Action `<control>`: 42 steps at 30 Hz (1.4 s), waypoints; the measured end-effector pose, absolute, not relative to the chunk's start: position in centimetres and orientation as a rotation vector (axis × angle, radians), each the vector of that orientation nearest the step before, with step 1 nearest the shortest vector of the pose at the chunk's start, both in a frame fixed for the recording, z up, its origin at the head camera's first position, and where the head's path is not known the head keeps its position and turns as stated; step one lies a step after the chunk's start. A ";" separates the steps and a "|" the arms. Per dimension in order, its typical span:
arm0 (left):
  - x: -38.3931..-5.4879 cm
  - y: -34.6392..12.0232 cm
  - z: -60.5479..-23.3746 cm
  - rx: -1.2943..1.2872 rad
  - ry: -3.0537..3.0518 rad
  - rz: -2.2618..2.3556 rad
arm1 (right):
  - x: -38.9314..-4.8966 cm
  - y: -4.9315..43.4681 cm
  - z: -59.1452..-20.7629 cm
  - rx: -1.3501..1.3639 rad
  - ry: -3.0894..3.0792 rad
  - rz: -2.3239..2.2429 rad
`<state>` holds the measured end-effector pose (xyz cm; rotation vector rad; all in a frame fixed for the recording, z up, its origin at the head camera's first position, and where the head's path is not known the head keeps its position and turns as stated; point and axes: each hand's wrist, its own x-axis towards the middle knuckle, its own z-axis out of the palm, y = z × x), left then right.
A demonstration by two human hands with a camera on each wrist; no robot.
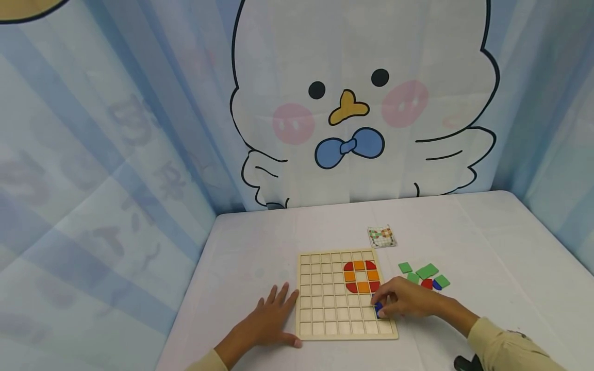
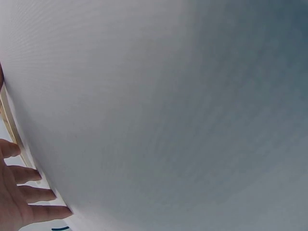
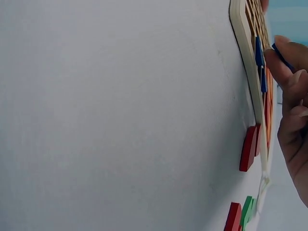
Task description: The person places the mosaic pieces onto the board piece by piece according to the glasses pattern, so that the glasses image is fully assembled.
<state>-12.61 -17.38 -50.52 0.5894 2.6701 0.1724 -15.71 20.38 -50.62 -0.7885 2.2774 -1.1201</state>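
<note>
A square wooden grid board lies on the white table. My right hand is over its right side and pinches a thin blue tile between thumb and finger. Below those fingertips, blue tiles sit in the board's edge cells. A ring of red corner tiles and orange square tiles fills cells at the upper right, around a bare cell. My left hand rests with spread fingers at the board's left edge; its fingers also show in the left wrist view.
Right of the board lie loose green tiles, a red tile and a blue tile. A small pattern card lies behind the board. A black object is beside my right forearm. Printed curtains border the table.
</note>
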 end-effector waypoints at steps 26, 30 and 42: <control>-12.7 -17.3 -50.6 0.595 2.667 0.156 | -13.7 17.8 -50.5 -0.918 2.437 -0.851; -12.6 -17.3 -50.5 0.604 2.672 0.159 | -13.6 18.0 -50.3 -0.917 2.436 -0.850; -12.5 -17.1 -50.1 0.577 2.662 0.166 | -13.6 18.6 -50.1 -0.930 2.395 -0.857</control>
